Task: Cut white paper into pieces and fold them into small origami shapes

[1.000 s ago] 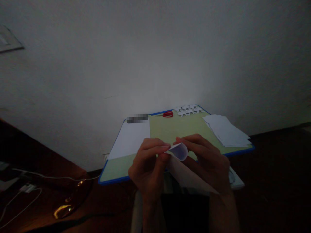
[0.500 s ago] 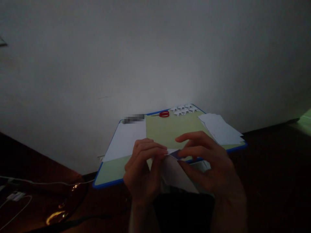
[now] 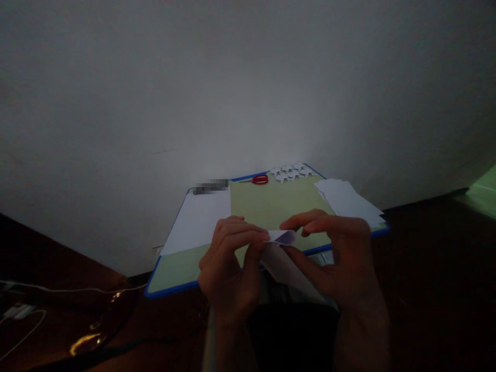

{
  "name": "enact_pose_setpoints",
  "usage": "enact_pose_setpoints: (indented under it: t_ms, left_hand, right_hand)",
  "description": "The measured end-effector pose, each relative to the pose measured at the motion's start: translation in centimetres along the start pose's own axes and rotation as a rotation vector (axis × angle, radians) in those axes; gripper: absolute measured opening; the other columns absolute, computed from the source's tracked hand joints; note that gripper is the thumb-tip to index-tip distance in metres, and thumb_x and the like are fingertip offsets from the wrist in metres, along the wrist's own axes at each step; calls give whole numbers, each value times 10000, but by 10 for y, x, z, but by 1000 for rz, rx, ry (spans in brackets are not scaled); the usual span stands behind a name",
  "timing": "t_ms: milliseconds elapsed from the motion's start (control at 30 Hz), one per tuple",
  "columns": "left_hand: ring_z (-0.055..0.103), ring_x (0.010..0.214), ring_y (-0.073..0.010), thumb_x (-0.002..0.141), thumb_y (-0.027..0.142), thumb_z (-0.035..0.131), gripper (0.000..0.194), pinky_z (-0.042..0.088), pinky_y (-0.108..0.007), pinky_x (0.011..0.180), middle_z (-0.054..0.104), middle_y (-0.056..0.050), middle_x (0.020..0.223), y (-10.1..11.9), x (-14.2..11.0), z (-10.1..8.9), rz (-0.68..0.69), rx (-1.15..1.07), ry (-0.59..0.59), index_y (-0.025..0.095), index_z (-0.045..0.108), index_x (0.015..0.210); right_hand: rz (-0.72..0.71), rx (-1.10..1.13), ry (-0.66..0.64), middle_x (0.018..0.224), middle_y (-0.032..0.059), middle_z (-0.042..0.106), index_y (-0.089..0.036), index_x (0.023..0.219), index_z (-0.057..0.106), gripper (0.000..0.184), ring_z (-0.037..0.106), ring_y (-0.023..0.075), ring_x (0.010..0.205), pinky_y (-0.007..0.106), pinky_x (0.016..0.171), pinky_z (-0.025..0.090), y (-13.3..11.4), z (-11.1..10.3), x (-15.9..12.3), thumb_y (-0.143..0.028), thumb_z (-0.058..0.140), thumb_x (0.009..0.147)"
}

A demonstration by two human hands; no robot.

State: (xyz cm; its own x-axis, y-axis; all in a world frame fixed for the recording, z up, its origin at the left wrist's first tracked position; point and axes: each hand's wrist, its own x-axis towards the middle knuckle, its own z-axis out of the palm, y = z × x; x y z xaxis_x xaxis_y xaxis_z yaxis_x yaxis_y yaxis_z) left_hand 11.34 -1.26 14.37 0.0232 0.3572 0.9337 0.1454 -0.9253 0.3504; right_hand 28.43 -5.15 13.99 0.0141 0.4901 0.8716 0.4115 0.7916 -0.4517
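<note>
Held up in front of the table's near edge is a white sheet of paper (image 3: 289, 271), its top end bent over into a small curled flap and its lower part hanging toward my body. My left hand (image 3: 232, 263) pinches the bent end between thumb and fingers. At the flap's other side, my right hand (image 3: 337, 253) has its thumb under the paper and its forefinger at the top edge, the remaining fingers curled above. The fingers partly hide the fold.
The green table (image 3: 263, 201) has a blue rim and stands against a wall. On it lie a large white sheet (image 3: 201, 219), a blurred-out dark object (image 3: 211, 187), red-handled scissors (image 3: 259, 180), several small folded paper pieces (image 3: 292, 173) and a paper stack (image 3: 349, 201). Cables (image 3: 73, 291) run at left.
My right fingers have shifted off the flap's face toward its edges, and the flap now shows more, rounded and curled over. My left hand keeps its pinch. The view has shifted slightly.
</note>
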Motion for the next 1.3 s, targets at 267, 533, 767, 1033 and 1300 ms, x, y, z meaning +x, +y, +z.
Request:
enact_pose_setpoints:
  t_ms: [267,533,767,1033,1300]
  left_hand:
    - [690,819,-176,884,16,720,182,531,-458,979,751,1,865,-1,0,-1,-4,-49,-9,194,723,923]
    - [663,797,-170,867,7,719,180,538,-443,949,729,5,825,0,-1,5,-56,-97,102,186,731,881]
    - [639,825,-176,908,52,698,144,538,-411,926,697,-4,832,1,-3,9,-110,-193,174,192,728,921]
    - [619,782,-125,930,279,772,138,542,-224,699,630,-1,856,2,-1,20,-454,-503,376,198,681,864]
    - [657,797,-129,925,446,764,215,585,-264,818,669,32,932,-8,-3,15,-734,-673,419,283,628,961]
  right_hand:
    - [1,-5,-8,1017,25,703,-185,1149,695,265,674,160,957,322,819,561,-5,2,5,-122,779,906]
    - [-11,45,47,913,21,710,-159,1011,732,157,671,141,852,297,739,558,-7,8,7,-92,804,889]
    - [6,45,65,994,19,714,-198,1143,735,262,676,149,921,295,784,562,-11,13,5,-139,811,899]
    - [50,71,-108,1064,11,722,-241,1342,656,444,678,155,969,295,876,570,8,28,4,-153,781,925]
    - [15,62,-164,1241,56,704,-273,1453,598,517,670,190,1141,363,985,574,13,29,1,-128,707,969]
